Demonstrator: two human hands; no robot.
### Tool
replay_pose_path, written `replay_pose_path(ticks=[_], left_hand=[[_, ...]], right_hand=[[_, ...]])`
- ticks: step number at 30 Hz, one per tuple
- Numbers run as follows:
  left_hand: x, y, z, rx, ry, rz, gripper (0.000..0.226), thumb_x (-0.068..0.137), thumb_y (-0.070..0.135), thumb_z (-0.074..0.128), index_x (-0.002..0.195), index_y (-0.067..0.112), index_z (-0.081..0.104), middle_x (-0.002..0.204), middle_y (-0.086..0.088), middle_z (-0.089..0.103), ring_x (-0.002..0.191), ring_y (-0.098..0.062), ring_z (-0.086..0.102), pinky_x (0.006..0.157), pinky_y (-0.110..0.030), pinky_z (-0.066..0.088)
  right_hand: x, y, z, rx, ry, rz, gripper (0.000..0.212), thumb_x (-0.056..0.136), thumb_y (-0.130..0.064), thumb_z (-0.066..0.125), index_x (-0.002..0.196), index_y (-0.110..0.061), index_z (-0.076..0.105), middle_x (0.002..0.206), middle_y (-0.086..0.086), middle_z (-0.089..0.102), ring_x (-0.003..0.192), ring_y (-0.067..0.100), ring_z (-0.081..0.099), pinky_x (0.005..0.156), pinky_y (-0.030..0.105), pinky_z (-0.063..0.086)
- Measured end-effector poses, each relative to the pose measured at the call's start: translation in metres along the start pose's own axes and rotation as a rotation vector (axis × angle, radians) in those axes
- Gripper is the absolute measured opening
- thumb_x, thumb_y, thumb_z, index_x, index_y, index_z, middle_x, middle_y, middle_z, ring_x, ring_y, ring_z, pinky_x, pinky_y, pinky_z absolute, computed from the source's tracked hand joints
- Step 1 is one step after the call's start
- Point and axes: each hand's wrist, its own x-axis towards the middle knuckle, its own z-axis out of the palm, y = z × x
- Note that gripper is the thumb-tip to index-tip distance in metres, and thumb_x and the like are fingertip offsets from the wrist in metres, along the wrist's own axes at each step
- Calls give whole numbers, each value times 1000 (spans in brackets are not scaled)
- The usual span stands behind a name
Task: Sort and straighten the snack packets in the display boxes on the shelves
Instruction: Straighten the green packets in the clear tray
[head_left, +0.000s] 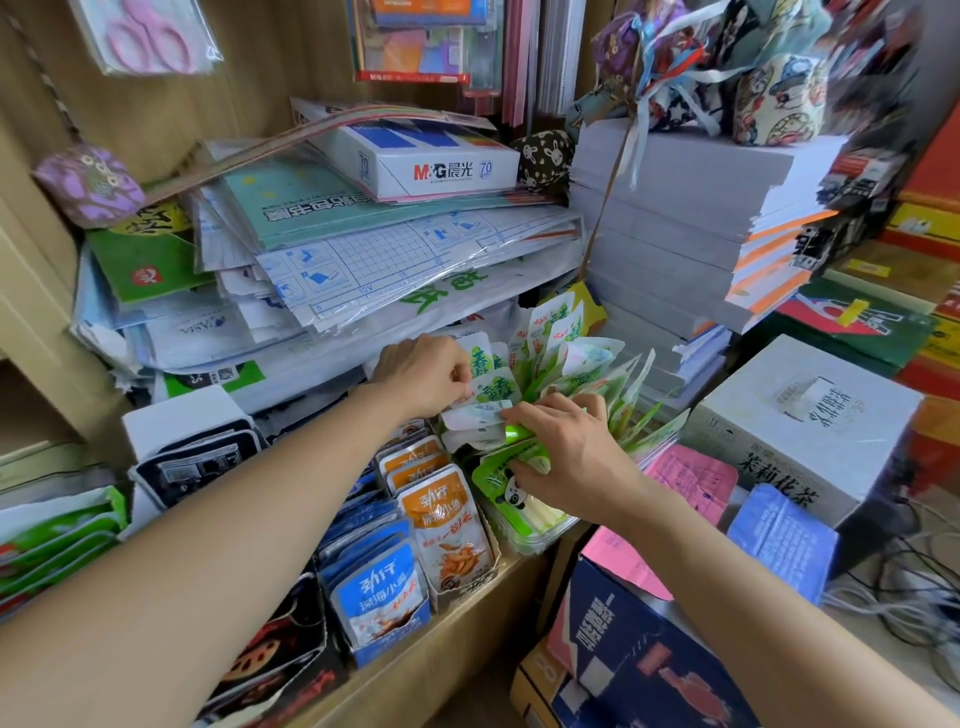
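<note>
Right grip (566, 457) amid green packets (574, 361)

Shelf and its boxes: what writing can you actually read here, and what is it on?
"M&G 晨光 70": white paper box.
"劲仔 深海小鱼": blue packet and orange packet.
"茉莉花茶": white carton.
Print on the green packets: too blurred to read.

The white paper box (441, 166) read "M&G 晨光 70". Well below it, the blue packet (376, 592) and the orange packet (448, 514) both read "劲仔 深海小鱼". Lower right of it, the grey carton (779, 467) read "茉莉花茶".
</note>
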Motion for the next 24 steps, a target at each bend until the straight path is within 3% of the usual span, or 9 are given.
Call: replay_pose_path(ticks=[7,12,20,24], left_hand=[[-11,-2,-3,-149,130,9,7,94,30,70,96,29,76,93,8,75,84,-15,68,74,-32,54],[-13,-1,-13,-204,296,79,13,94,22,70,104,21,79,95,1,78,82,-18,68,81,-30,52],[-5,-8,-60,-117,430,219,14,92,17,72,105,16,79,98,-2,78,90,-24,74,93,-39,55],[-1,-7,-79,-37,336,292,15,93,14,71,106,13,79,102,-4,78,95,-24,73,91,-21,45]], right_hand=[[-2,0,-2,17,-27,6,43,76,-36,62,116,-21,58,103,-8,70,102,21,52,90,43,28],[-2,-1,-8,47,-31,11,33,75,-35,63,105,-27,54,101,-11,64,99,18,53,89,45,31],[-4,2,-17,105,104,20,28,75,-30,73,96,-22,56,88,-12,56,90,15,53,86,42,33],[0,5,-27,135,203,46,30,78,-26,77,101,-20,58,93,-11,60,91,15,56,85,39,34]])
